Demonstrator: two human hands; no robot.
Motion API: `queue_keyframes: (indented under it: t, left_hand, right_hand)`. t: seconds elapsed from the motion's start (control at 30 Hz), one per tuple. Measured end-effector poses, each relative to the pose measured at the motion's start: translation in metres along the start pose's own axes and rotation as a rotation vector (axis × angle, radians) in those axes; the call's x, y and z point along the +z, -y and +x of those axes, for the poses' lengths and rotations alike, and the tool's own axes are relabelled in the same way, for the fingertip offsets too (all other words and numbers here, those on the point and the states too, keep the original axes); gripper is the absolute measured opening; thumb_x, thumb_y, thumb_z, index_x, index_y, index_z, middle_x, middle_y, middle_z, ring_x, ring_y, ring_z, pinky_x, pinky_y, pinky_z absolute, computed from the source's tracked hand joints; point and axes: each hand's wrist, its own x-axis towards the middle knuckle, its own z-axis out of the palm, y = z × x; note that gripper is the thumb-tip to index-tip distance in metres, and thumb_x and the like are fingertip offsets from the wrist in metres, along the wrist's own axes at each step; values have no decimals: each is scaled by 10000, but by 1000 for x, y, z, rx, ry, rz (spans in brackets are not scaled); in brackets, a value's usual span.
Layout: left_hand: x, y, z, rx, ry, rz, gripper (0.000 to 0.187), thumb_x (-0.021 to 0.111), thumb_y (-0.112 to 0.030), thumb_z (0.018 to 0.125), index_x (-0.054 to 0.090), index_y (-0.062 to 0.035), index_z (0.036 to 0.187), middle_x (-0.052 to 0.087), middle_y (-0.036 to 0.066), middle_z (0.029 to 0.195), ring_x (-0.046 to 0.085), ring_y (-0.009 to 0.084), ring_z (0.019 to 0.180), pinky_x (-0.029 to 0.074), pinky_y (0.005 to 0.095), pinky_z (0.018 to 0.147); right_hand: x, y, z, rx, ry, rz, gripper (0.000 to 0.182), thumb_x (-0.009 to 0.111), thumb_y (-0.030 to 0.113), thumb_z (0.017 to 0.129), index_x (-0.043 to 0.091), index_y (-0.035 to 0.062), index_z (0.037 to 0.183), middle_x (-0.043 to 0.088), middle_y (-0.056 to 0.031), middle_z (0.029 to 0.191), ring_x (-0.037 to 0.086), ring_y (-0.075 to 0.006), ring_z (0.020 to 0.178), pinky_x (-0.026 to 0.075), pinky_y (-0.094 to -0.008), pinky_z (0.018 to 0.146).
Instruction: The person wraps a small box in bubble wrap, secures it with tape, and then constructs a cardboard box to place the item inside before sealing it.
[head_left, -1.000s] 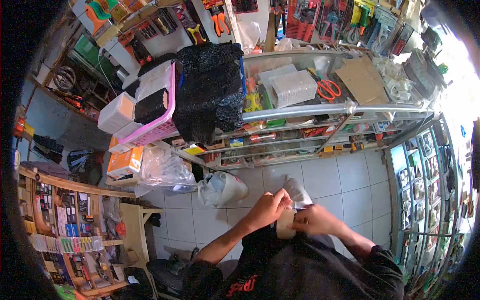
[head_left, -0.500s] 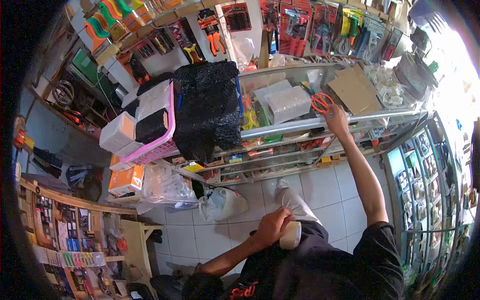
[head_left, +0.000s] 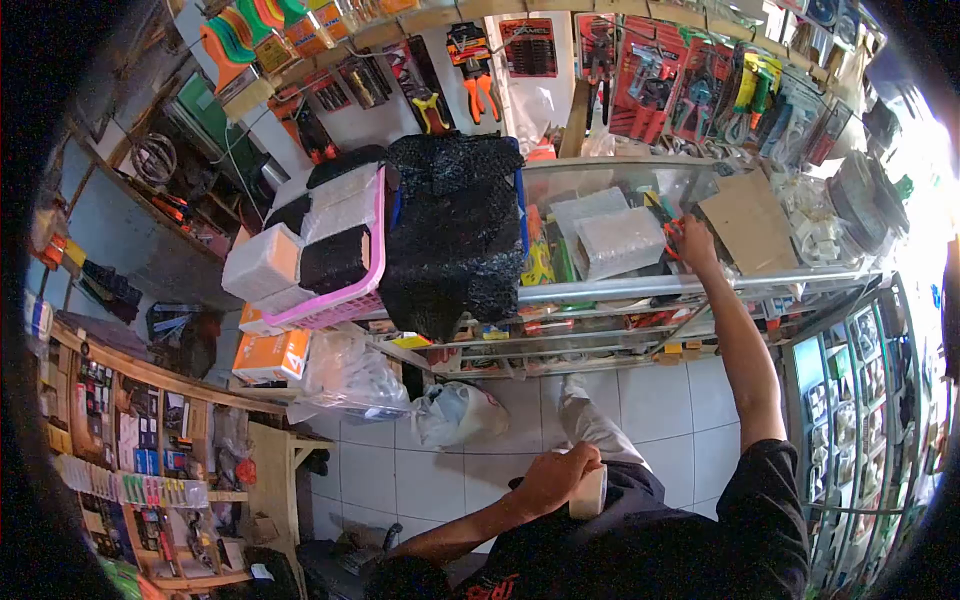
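Observation:
My left hand (head_left: 552,480) is closed on a roll of tape (head_left: 589,494), held low in front of my body. My right hand (head_left: 697,243) reaches over the glass counter, its fingers wrapped round the orange handles of the scissors (head_left: 672,238). Left of the scissors, a bubble-wrapped package (head_left: 620,243) lies on the glass counter top. A piece of brown cardboard (head_left: 750,222) is to the right of my right hand.
Black wrapped material (head_left: 455,225) covers a blue-edged basket. Beside it, a pink basket (head_left: 378,262) holds wrapped packages. Tools hang above the counter (head_left: 600,290). A white bag (head_left: 455,413) stands on the tiled floor (head_left: 655,400). Shelves stand at both sides.
My right hand has closed round the scissors' handles, which showed more fully before. The view has shifted, so the counter and baskets appear lower and farther right. The tape remains in my left hand.

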Motion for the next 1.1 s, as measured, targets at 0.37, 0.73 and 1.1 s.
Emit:
queue_keyframes:
  t: [0.37,0.73,1.1]
  left_hand:
    - [-40,-4,59,-68,103,-122,165,666,-211,994,647,-57,1050,734,118,1021,732,346,861,580,434,717]
    - [-87,-6,150,-250,351,-401,275,546,-212,1063,692,8,1139,733,98,1099,722,184,897,569,333,765]
    - [-65,2,196,-233,362,-246,194,713,-225,975,711,-31,981,722,59,1228,714,171,809,554,310,690]
  right_hand:
    - [-36,-47,4,124,-181,833,486,731,152,933,507,10,1340,663,-79,1123,646,-199,979,531,-347,839]
    - [-192,25,-95,-6,865,784,652,769,286,852,496,60,1400,563,-128,1249,577,-234,1156,476,-384,1038]
    - [-188,42,-138,-448,1389,593,711,784,621,837,585,41,1197,677,-194,1015,674,-367,929,522,-458,799]
